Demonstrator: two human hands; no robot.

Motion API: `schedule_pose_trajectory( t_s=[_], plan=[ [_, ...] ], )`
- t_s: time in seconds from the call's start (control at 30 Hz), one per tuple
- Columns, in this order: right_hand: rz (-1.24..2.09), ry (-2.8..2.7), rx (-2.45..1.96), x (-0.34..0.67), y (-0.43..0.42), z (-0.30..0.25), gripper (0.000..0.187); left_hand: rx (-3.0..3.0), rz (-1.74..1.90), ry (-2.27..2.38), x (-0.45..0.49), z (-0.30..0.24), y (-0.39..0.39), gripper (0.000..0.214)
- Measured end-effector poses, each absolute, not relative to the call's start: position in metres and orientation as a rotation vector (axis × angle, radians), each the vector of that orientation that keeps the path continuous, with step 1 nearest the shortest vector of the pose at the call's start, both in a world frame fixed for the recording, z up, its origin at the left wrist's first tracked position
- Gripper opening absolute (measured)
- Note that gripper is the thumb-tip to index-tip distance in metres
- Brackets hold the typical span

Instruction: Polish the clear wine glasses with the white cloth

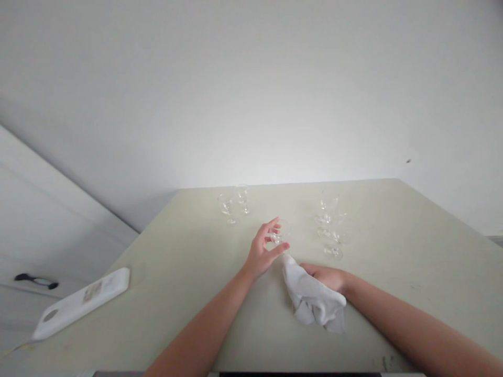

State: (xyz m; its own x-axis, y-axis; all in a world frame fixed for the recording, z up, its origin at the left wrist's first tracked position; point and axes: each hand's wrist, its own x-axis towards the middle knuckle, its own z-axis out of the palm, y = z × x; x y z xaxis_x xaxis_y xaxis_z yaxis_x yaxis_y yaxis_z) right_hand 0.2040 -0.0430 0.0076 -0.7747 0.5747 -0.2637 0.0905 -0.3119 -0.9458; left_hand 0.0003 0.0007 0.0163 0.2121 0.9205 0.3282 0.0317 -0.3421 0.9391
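My left hand (264,250) is curled round a small clear stemmed glass (280,233) near the middle of the pale table (188,272). My right hand (328,276) grips a white cloth (313,301) just below the glass; the cloth's upper corner reaches up to the glass. Much of the right hand is covered by the cloth. Two clear glasses (234,204) stand at the far left of the table. Several more clear glasses (332,225) stand in a group at the far right.
A white rectangular board (80,302) lies at the table's left edge, partly overhanging. A white cabinet with a dark handle (36,281) is at the left. A plain white wall rises behind the table.
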Motion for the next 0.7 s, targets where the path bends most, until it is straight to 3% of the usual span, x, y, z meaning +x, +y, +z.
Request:
schedule_pose_trajectory(
  t_s=[0.13,0.3,0.7],
  plan=[
    [2.129,-1.629,-0.865,0.206,-0.044,0.011,0.015,1.679,1.195,1.128,0.002,0.006,0.003,0.063],
    [2.069,-1.64,-0.92,0.207,-0.042,0.008,0.018,1.942,0.96,1.341,0.0,-0.006,0.009,0.021],
    [1.989,-1.747,-0.891,0.206,-0.043,0.014,0.02,2.25,0.77,1.14,-0.001,0.005,0.002,0.026]
  ],
)
